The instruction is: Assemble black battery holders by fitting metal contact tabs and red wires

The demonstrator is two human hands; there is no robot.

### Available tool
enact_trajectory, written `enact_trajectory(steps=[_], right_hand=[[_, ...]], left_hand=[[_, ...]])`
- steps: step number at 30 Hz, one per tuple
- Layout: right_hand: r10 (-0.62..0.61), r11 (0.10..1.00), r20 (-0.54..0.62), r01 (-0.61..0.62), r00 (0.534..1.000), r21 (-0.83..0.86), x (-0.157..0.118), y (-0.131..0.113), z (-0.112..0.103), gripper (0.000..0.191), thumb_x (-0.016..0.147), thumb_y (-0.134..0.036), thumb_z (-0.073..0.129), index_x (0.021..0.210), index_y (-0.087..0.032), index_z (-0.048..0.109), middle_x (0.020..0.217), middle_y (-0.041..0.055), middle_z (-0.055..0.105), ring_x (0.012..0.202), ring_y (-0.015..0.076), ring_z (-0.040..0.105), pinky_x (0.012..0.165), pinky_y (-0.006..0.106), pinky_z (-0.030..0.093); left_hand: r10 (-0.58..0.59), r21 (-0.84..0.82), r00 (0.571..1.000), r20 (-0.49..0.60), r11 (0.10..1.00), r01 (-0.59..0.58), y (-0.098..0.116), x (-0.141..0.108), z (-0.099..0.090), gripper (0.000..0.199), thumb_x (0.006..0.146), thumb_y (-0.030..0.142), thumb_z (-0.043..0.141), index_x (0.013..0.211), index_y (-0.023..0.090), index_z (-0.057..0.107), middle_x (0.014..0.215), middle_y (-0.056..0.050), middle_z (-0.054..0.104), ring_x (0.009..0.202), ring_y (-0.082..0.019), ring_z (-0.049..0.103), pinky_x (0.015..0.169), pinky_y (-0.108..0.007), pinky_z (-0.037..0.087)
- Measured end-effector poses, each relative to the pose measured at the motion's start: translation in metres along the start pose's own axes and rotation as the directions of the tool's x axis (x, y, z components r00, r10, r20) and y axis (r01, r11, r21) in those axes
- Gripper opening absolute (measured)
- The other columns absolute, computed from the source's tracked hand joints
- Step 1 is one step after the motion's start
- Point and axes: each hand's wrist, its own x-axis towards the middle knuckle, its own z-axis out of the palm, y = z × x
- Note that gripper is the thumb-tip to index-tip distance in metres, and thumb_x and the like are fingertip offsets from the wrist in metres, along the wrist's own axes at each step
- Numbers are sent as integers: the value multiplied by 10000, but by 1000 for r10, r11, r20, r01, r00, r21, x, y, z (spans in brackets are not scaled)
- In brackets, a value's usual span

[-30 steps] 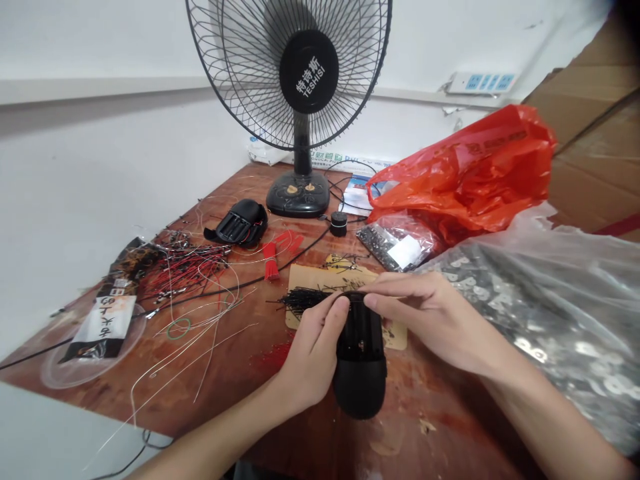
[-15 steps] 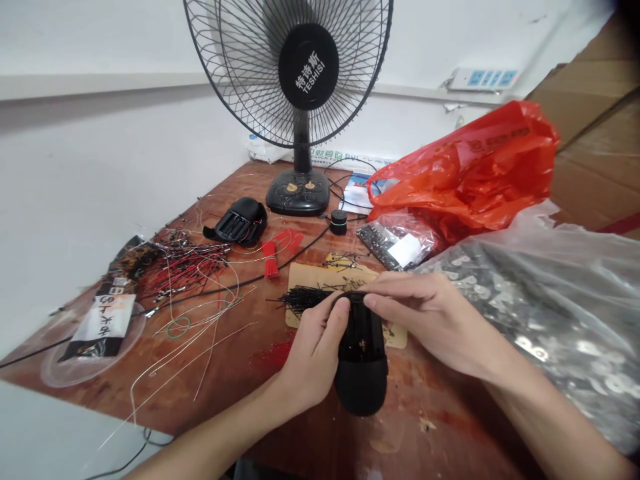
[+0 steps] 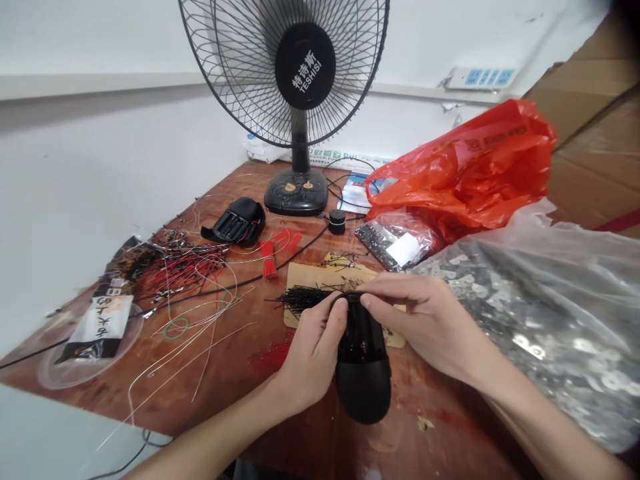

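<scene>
A black plastic housing with an open battery compartment (image 3: 364, 390) is held between both hands, its rounded end toward me. My left hand (image 3: 314, 347) pinches its far left edge with thumb and fingers. On the far right edge, my right hand (image 3: 427, 320) grips with thumb and forefinger. Whatever the fingertips press at the far rim is partly hidden. Beneath and beyond the hands lies a tan board (image 3: 303, 275), with a bundle of short black wires (image 3: 300, 298) on it. A similar black housing (image 3: 237, 220) rests farther back on the left.
A black fan (image 3: 296, 193) stands at the back. Red and black wires (image 3: 185, 267) are heaped on the left, near a clear plastic lid (image 3: 50, 377). At right are a red plastic bag (image 3: 465, 173) and a clear bag of metal parts (image 3: 530, 320). Red wires (image 3: 269, 259) lie mid-table.
The near rounded end of the black housing has shifted slightly toward me and to the right. Both hands keep their grip at the far end. The whole view has shifted a little.
</scene>
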Motion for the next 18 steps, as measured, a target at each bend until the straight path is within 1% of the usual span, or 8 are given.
enact_trajectory(steps=[2, 3, 5, 7, 9, 13, 16, 18], right_hand=[[0, 1000, -9, 0, 1000, -5, 0, 1, 0, 271, 954, -326, 550, 871, -168, 753, 877, 64, 693, 784, 191, 622, 663, 286, 492], [0, 1000, -10, 0, 1000, -4, 0, 1, 0, 269, 952, -328, 555, 862, -170, 753, 873, 64, 693, 793, 195, 626, 676, 289, 495], [-3, 1000, -7, 3, 1000, 11, 1, 2, -1, 265, 949, -338, 569, 846, -177, 754, 864, 62, 692, 823, 206, 635, 713, 299, 505], [-4, 999, 18, 3, 1000, 44, 1, 2, -3, 262, 950, -354, 576, 857, -186, 755, 861, 59, 692, 853, 216, 640, 747, 308, 512], [0, 996, 67, -6, 998, 92, 2, 1, -7, 263, 958, -364, 569, 886, -193, 756, 868, 53, 694, 866, 216, 641, 781, 315, 517], [16, 974, 187, -57, 982, 220, 5, 0, -12, 246, 981, -336, 548, 1022, -215, 758, 969, 33, 706, 897, 193, 637, 895, 325, 511], [41, 949, 227, -108, 973, 295, 5, 0, -14, 262, 982, -321, 556, 1164, -249, 729, 1114, 19, 704, 938, 177, 647, 964, 330, 497], [58, 939, 233, -132, 971, 317, 5, 1, -13, 279, 979, -322, 564, 1206, -260, 714, 1156, 16, 702, 948, 175, 655, 968, 333, 501]], left_hand=[[-3, 4, 1000, -8, 1000, 3, 0, 1, 0, 400, 1030, 391, 395, 1188, 145, 668, 1146, -54, 675, 831, -146, 563, 770, -257, 434], [-6, 2, 1000, -15, 1000, 6, -1, 2, -1, 398, 1028, 392, 402, 1189, 149, 673, 1152, -53, 677, 876, -155, 576, 804, -256, 438], [-20, -16, 999, -36, 1000, 20, -3, 3, -2, 389, 1022, 394, 421, 1184, 163, 688, 1167, -44, 679, 1003, -172, 584, 917, -254, 427], [-45, -62, 997, -71, 997, 40, -7, 3, -3, 383, 1016, 398, 435, 1185, 176, 697, 1196, -35, 675, 1112, -183, 567, 1024, -260, 386], [-70, -133, 993, -96, 989, 57, -13, 1, -4, 398, 1013, 411, 431, 1198, 176, 694, 1234, -36, 664, 1176, -196, 548, 1079, -277, 357], [-111, -245, 990, -88, 966, 86, -19, -1, -6, 437, 1010, 425, 415, 1231, 152, 675, 1300, -57, 632, 1242, -233, 515, 1105, -322, 349], [-117, -249, 988, -98, 964, 89, -18, -1, -5, 425, 1008, 418, 420, 1220, 160, 683, 1276, -52, 647, 1216, -230, 532, 1089, -319, 363], [-106, -240, 990, -98, 968, 80, -16, 0, -4, 420, 1009, 414, 417, 1209, 165, 691, 1267, -50, 652, 1208, -226, 537, 1095, -318, 357]])
